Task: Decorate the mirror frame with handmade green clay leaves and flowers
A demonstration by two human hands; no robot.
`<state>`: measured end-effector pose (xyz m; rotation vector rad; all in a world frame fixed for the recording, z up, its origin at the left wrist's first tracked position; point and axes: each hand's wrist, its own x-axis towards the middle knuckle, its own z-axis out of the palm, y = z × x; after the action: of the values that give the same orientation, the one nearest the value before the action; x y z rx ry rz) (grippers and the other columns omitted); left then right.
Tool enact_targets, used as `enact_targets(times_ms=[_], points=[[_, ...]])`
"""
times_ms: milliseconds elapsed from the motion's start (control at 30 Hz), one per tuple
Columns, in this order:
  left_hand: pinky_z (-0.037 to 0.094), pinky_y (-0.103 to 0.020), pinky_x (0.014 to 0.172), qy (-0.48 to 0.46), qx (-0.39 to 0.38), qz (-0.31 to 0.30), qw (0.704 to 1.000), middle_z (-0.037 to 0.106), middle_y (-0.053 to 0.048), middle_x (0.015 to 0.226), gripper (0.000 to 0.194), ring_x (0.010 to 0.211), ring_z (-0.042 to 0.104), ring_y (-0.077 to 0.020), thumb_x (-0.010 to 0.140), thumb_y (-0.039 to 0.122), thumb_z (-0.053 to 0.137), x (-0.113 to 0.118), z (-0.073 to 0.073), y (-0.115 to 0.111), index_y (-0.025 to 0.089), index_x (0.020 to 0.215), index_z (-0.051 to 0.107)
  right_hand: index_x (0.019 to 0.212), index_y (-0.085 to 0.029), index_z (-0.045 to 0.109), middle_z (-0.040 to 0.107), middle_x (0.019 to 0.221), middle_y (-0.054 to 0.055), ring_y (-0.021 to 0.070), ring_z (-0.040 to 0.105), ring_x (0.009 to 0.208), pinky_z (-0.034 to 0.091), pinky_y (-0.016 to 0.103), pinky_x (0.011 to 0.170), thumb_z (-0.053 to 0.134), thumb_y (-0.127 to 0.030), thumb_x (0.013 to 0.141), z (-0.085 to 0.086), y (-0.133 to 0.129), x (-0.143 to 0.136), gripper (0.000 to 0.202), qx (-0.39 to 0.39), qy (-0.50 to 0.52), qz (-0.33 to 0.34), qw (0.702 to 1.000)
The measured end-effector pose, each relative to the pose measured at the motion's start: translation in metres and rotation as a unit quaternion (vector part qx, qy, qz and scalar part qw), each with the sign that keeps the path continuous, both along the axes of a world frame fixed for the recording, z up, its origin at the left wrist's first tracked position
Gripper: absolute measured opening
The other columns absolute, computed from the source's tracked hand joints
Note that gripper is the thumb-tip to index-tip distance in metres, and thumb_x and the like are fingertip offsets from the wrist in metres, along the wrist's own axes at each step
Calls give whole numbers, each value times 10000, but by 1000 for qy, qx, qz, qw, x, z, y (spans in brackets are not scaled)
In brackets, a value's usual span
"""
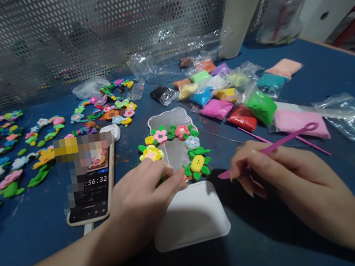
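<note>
A frame of clay flowers (197,163) in yellow, pink, red and blue with green leaves lies on a clear sheet with a wavy top edge (170,118). My left hand (142,189) rests on the frame's lower left, its thumb and fingers drawn together there and hiding that part. Just below, a white rounded plate (192,221) lies partly under my left hand's shadow. To the right, my right hand (266,172) grips a pink plastic clay knife (287,138), blade toward the frame and looped end up to the right. The blade's tip is apart from the flowers.
Left of the frame, a phone (96,187) shows a timer. Several clay flower pieces (10,181) cover the far left. Colourful clay packets (217,108) lie behind, with a pink stick (312,145) and thin wire nearby. A tall cup (242,13) stands by the perforated metal screen (79,36).
</note>
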<state>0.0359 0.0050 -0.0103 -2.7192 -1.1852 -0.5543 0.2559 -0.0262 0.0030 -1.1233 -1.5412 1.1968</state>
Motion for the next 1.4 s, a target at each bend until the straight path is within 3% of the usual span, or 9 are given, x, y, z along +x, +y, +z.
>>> enact_targets(times_ms=[167,267,400,533,667,733,900,1133,1400], points=[[274,-252,499,-7,-73,12,997,543,39,563,211,556,461,-118,873,294,517,-3,-2,2,233,715,642,715,-203,580,515,639,-41,65,478,574,376,178,533,402,-292,949,-1,-1,1,308,17,-1,8,1000],[284,-251,499,2,-52,-26,998,554,44,567,184,549,472,-119,880,297,504,-6,-3,3,273,816,675,715,-203,581,515,631,-44,64,479,571,379,173,532,407,-284,947,-1,-1,1,302,20,-5,7,1000],[302,-253,509,3,-7,-22,1000,616,32,685,179,596,502,-123,892,282,491,-7,-6,2,275,902,670,726,-202,585,519,629,-45,62,485,572,384,169,535,413,-284,945,-1,-2,1,290,17,-2,10,1000],[319,-253,507,9,-11,-23,1000,628,36,710,167,607,518,-117,883,297,506,-6,-5,2,278,904,671,725,-197,585,516,623,-42,65,486,568,387,170,533,415,-274,943,0,0,0,287,16,-7,11,1000],[324,-238,473,-26,-48,33,998,605,57,615,171,542,512,-97,858,278,553,-2,-3,2,247,732,663,666,-186,561,498,610,-38,68,481,569,408,168,564,407,-276,943,1,2,0,329,11,-23,15,1000],[325,-238,463,-32,-26,56,998,600,41,613,179,550,522,-106,855,280,562,0,-3,2,227,714,659,654,-187,554,476,593,-42,69,472,561,416,168,582,413,-295,939,2,2,0,336,11,-28,16,999],[359,-268,513,-2,83,4,997,601,-27,743,175,686,543,-165,878,287,526,-2,-5,1,211,856,682,663,-191,557,481,602,-43,69,472,563,420,163,588,405,-302,941,2,2,1,336,9,-42,15,999],[323,-271,508,-13,91,5,996,568,-17,675,220,633,496,-153,872,288,534,-3,-4,1,189,730,670,656,-186,552,501,617,-37,72,480,567,399,173,545,413,-294,939,0,2,0,334,-4,-45,26,999],[301,-268,503,-20,70,-21,997,540,-7,678,194,644,447,-156,878,265,516,-4,-6,5,189,732,619,620,-179,529,497,611,-36,72,489,578,398,174,565,407,-304,939,0,2,0,364,-15,-54,31,998]])
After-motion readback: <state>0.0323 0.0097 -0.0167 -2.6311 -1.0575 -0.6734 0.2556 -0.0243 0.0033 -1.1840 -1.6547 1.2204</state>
